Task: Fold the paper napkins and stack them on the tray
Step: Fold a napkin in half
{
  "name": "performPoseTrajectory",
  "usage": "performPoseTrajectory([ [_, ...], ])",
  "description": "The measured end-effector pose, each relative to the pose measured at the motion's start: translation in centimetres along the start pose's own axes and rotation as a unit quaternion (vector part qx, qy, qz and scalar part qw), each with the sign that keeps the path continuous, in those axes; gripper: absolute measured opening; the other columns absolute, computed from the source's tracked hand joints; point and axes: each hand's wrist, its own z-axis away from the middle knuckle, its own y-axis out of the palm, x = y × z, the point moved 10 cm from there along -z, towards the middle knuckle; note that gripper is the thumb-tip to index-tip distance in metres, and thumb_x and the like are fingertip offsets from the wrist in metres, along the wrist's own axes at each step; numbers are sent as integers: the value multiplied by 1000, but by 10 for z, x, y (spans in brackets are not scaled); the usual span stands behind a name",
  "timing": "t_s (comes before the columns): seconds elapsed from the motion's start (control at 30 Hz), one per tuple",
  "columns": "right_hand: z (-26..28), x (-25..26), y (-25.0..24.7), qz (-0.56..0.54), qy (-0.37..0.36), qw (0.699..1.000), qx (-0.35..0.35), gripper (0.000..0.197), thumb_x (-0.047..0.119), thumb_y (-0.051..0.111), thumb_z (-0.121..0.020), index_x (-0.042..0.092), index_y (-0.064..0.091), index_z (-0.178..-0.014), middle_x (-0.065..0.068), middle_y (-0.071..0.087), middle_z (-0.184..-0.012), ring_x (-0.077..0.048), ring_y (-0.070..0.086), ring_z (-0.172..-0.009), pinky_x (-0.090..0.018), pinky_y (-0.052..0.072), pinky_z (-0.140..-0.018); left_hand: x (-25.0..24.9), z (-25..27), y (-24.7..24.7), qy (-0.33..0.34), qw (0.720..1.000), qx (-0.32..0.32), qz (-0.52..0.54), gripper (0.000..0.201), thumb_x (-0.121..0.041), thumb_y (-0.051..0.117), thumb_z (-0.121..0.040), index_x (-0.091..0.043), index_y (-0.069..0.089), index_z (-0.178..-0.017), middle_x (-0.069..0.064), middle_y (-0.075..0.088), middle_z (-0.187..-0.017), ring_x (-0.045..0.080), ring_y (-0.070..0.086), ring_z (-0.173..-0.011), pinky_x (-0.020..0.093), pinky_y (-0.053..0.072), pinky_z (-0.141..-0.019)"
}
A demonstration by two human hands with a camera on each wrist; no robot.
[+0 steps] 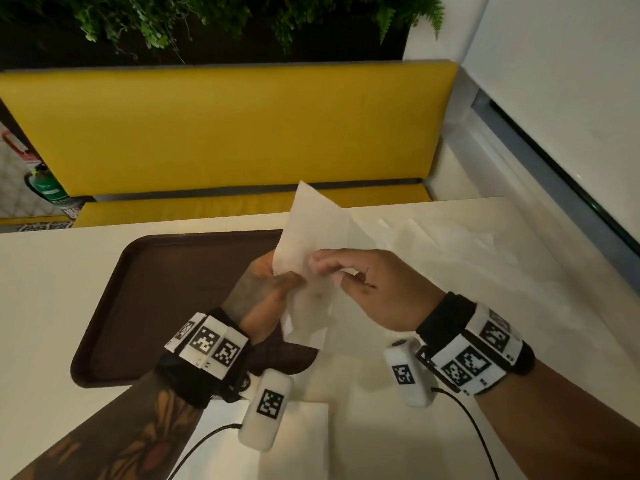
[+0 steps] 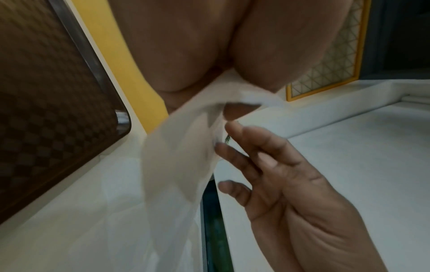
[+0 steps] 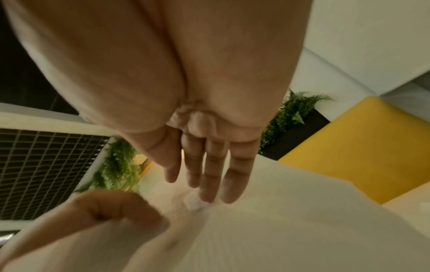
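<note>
No brand or readable writing is showing; only black-and-white square code markers are sitting on the wrist bands (image 1: pixel 474 355). Both hands are holding one white paper napkin (image 1: pixel 304 237) up in the air, over the right edge of the brown tray (image 1: pixel 145 306). The left hand (image 1: pixel 263 292) is pinching the napkin's left side between thumb and fingers; the right hand (image 1: pixel 367 285) is gripping its right side with curled fingers. The tray is lying on a cream table (image 1: pixel 41 299), with more white napkins (image 1: pixel 433 237) lying spread to its right. A yellow bench (image 1: pixel 225 129) is standing beyond the table's far edge, with green ferns (image 1: pixel 173 19) above it.
</note>
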Motion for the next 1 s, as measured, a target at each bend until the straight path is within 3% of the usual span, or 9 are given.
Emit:
performPoseTrajectory([
  [0.17,-1,-48,-49,47,82,988,-121,45,24,65,-88,32,49,-129,15,54,-124,0,50,-116,-22,46,-89,-2,6,-13,-22,1000,12,19,42,-5,54,-77,-5,57,-119,20,66,-112,36,65,-102,48,55,-84],
  [0.3,-10,-79,-39,6,143,989,-40,74,33,70,-84,33,28,-145,12,40,-145,-3,37,-132,-35,40,-104,-3,6,-18,-29,999,24,10,41,-9,59,-71,-6,60,-112,17,69,-105,33,68,-95,41,57,-73],
  [0.47,-23,-72,-19,-84,114,990,15,32,22,67,-88,15,60,-119,3,70,-109,-10,64,-101,-35,52,-93,2,4,-19,-57,996,61,20,40,-8,56,-79,0,56,-119,20,68,-105,35,68,-91,42,58,-71],
  [0.57,-22,-61,-21,-163,88,983,2,6,12,60,-93,8,64,-94,-1,70,-89,-12,66,-80,-30,53,-76,4,0,-38,-44,995,-10,-92,61,-40,69,-71,-14,52,-124,12,66,-113,34,64,-101,51,54,-84],
  [0.67,-21,-45,-29,-205,51,977,-15,11,4,54,-95,11,63,-93,3,69,-87,-8,66,-80,-21,52,-73,-7,3,-46,-12,965,-74,-252,85,-61,61,-68,-29,32,-141,-8,43,-141,14,43,-127,41,39,-103],
  [0.77,-21,-35,-32,-193,34,980,-25,10,3,54,-95,8,62,-97,1,69,-89,-7,65,-80,-20,52,-73,-21,10,-21,33,943,-9,-331,77,-65,51,-69,-40,31,-139,-16,24,-149,8,25,-135,34,28,-105],
  [0.83,-21,-30,-33,-183,28,982,-32,7,4,53,-95,6,60,-97,1,67,-87,-6,64,-77,-20,52,-72,-21,14,-2,31,948,56,-311,64,-68,48,-67,-42,46,-126,-17,39,-141,5,39,-130,30,38,-102],
  [0.9,-21,-26,-33,-178,28,983,-38,7,5,53,-96,5,59,-98,0,66,-86,-6,63,-76,-20,52,-71,-19,18,13,11,970,106,-218,58,-63,59,-66,-33,57,-115,-12,60,-119,0,60,-108,20,51,-85],
  [1.0,-22,-24,-35,-159,27,986,-47,8,7,55,-96,2,60,-97,-4,67,-86,-12,63,-77,-28,53,-72,-15,17,20,8,956,128,-263,40,-53,67,-77,-24,65,-106,-2,72,-99,14,70,-87,28,57,-69],
])
